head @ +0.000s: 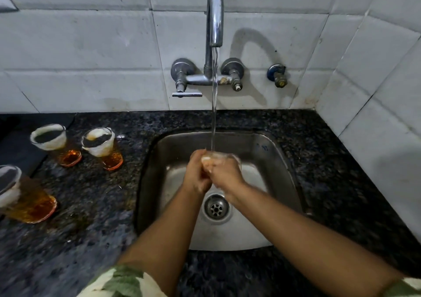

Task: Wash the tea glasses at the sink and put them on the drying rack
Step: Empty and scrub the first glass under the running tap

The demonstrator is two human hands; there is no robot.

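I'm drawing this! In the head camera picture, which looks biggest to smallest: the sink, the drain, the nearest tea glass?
1. sink
2. nearest tea glass, though closeness to the camera enlarges it
3. drain

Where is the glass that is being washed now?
The glass is over the sink, gripped between both hands under the tap's water stream.

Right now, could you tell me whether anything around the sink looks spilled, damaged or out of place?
Nothing is spilled or broken. The right-hand tap valve lacks a lever like the left's. Three tea glasses wait upright on the counter; both hands hold one under running water.
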